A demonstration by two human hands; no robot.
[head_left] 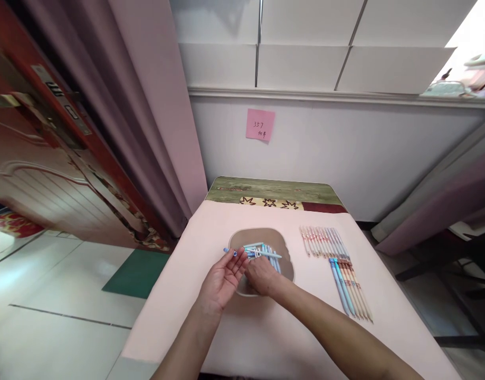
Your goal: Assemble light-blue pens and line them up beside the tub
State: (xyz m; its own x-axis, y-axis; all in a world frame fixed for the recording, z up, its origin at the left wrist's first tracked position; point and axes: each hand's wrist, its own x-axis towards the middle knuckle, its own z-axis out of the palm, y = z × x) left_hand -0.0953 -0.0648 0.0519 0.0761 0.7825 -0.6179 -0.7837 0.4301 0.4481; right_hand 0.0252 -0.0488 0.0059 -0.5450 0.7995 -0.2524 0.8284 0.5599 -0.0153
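A pink paper note [260,125] on the pale wall [305,142] carries dark handwriting in two lines. The upper line reads "357"; beneath it, set towards the right, stand two small handwritten characters, too small to read with certainty. On the table, the upper row of pens [324,243] and the lower row of pens [348,289] bear small reddish printed marks on some barrels, too small to read

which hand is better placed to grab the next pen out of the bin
Probably the right hand: it reaches down inside the bin, next to the loose blue pens. The left hand is palm up at the bin's left side, with pens in it.
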